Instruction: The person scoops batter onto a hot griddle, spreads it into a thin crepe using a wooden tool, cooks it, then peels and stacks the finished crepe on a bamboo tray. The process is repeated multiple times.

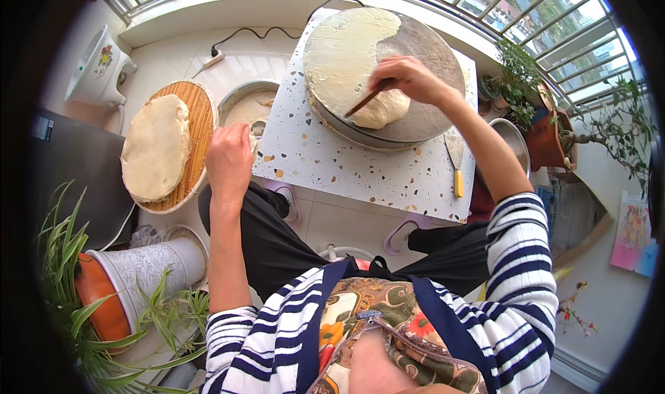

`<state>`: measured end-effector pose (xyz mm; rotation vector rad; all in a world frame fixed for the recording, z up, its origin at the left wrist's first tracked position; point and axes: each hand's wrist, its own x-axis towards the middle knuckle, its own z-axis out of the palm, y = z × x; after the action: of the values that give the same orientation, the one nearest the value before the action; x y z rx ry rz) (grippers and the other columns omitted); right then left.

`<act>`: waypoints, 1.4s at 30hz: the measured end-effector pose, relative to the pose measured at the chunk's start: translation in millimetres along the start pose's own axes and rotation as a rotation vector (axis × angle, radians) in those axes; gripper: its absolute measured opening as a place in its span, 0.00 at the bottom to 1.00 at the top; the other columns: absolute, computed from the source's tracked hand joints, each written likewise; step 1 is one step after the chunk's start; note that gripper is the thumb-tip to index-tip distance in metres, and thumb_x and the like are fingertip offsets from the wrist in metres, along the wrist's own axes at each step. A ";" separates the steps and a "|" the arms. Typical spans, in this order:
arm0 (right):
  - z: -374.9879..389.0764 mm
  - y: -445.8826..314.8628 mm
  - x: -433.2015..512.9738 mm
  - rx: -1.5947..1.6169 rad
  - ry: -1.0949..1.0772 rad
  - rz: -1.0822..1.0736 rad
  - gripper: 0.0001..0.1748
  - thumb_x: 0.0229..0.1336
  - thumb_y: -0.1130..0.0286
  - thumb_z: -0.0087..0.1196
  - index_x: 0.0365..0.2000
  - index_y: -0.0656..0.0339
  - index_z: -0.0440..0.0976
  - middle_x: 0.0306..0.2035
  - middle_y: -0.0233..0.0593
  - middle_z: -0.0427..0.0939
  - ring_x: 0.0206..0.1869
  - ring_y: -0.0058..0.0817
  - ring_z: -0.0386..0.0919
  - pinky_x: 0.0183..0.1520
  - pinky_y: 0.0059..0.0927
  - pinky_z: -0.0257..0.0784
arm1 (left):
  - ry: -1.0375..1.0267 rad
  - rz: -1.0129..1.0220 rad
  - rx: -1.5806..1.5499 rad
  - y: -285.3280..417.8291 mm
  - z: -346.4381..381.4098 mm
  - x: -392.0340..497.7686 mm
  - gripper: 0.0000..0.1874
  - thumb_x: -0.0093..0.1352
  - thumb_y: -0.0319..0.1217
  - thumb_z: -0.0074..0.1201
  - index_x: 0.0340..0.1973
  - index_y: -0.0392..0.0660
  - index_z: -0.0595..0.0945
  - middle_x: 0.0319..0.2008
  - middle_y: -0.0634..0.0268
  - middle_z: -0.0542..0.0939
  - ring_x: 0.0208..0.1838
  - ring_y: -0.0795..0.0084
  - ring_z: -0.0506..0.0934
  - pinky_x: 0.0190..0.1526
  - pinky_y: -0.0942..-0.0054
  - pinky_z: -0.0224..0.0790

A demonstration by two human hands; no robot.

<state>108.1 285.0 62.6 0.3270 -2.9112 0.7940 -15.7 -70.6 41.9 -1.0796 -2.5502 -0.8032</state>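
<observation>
My right hand [408,77] grips a dark wooden spreader [370,99], its blade edge against a mound of pale batter [384,112]. The mound sits on the near part of a large round griddle [431,51]. A thin, streaked batter layer [343,51] covers the griddle's left and far side, while its right side shows bare grey-brown surface. My left hand [229,152] is curled in a fist above my left knee, beside a metal basin [231,95] of batter. A ladle [257,128] rests in that basin. I see nothing inside the fist, though its palm is hidden.
Under the griddle is a speckled white table [332,170], with a yellow-handled scraper [457,168] at its right. Pale flatbreads [156,147] lie stacked on a round woven tray [200,129]. A power strip [212,60] with a cord is on the floor. Potted plants [519,82] stand right.
</observation>
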 end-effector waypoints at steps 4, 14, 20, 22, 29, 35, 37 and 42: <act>8.3 -2.0 -2.6 -0.121 -0.022 -0.065 0.02 0.58 0.73 0.58 0.30 0.57 0.80 0.31 0.31 0.82 0.41 0.29 0.79 0.50 0.34 0.74 | -0.049 0.001 0.011 3.4 2.9 -1.2 0.07 0.70 0.27 0.53 0.35 0.38 0.83 0.31 0.51 0.82 0.39 0.51 0.79 0.41 0.56 0.72; 5.7 0.7 -13.1 0.011 -0.036 -0.108 0.05 0.57 0.78 0.57 0.29 0.57 0.81 0.32 0.29 0.82 0.44 0.29 0.78 0.59 0.34 0.66 | -0.070 0.038 0.033 4.7 7.0 0.5 0.09 0.72 0.29 0.52 0.39 0.37 0.84 0.32 0.49 0.82 0.37 0.50 0.79 0.39 0.58 0.72; -37.9 10.0 -54.3 -0.035 -0.164 0.085 0.09 0.52 0.84 0.55 0.29 0.59 0.82 0.31 0.32 0.82 0.43 0.31 0.78 0.57 0.35 0.68 | -0.073 0.028 0.022 8.3 6.7 3.4 0.08 0.72 0.28 0.52 0.37 0.37 0.83 0.32 0.51 0.82 0.38 0.51 0.79 0.40 0.56 0.71; -40.6 8.4 -52.8 0.024 -0.209 0.227 0.09 0.53 0.82 0.56 0.31 0.57 0.83 0.31 0.30 0.82 0.43 0.29 0.78 0.57 0.35 0.67 | -0.085 0.021 0.027 9.4 7.6 6.0 0.08 0.71 0.28 0.51 0.36 0.37 0.83 0.32 0.51 0.82 0.39 0.51 0.78 0.41 0.56 0.71; -12.4 12.9 -49.6 -0.034 -0.090 -0.125 0.12 0.49 0.88 0.54 0.27 0.60 0.82 0.32 0.32 0.82 0.44 0.28 0.78 0.62 0.35 0.64 | -0.125 0.040 0.037 19.0 14.6 6.8 0.07 0.71 0.27 0.52 0.37 0.37 0.83 0.31 0.50 0.81 0.39 0.50 0.78 0.41 0.56 0.71; -51.9 24.7 -64.8 -0.099 -0.135 0.111 0.09 0.56 0.82 0.55 0.26 0.57 0.82 0.31 0.28 0.82 0.44 0.30 0.77 0.64 0.37 0.62 | -0.125 0.039 0.044 18.1 16.8 11.3 0.07 0.71 0.27 0.52 0.38 0.38 0.83 0.31 0.49 0.80 0.38 0.49 0.78 0.40 0.55 0.70; -26.8 19.0 -56.3 -0.011 -0.074 -0.063 0.09 0.55 0.82 0.56 0.26 0.56 0.82 0.31 0.26 0.82 0.44 0.27 0.76 0.64 0.36 0.62 | -0.143 0.036 0.056 19.2 19.4 11.2 0.07 0.72 0.27 0.52 0.38 0.38 0.83 0.30 0.49 0.80 0.38 0.48 0.78 0.39 0.55 0.70; -33.7 30.9 -77.2 -0.011 -0.106 -0.162 0.10 0.48 0.88 0.56 0.23 0.60 0.78 0.29 0.30 0.80 0.41 0.28 0.76 0.62 0.37 0.62 | -0.137 0.043 0.055 17.9 21.4 10.7 0.08 0.72 0.27 0.52 0.39 0.38 0.83 0.30 0.48 0.79 0.37 0.48 0.77 0.39 0.55 0.70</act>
<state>177.3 341.9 64.2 0.6135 -2.9357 0.7577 -10.6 -41.8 36.0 -1.2056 -2.6338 -0.6653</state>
